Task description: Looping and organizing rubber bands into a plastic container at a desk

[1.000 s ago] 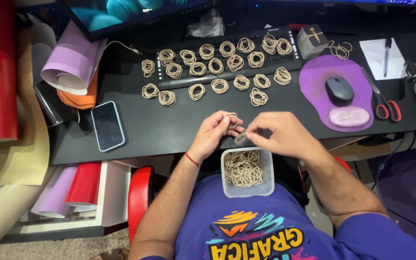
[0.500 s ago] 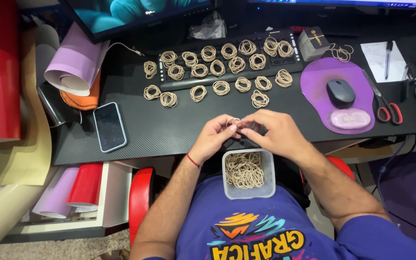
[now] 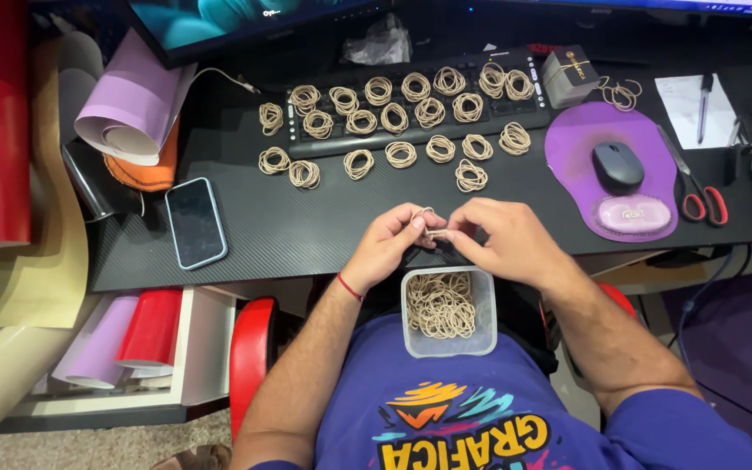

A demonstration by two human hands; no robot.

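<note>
While the hands sit a bit closer together than a moment ago, the left hand (image 3: 391,244) and right hand (image 3: 500,240) both pinch a few rubber bands (image 3: 428,228), maybe winding them, just above the full tub (image 3: 446,311) on the lap.
</note>
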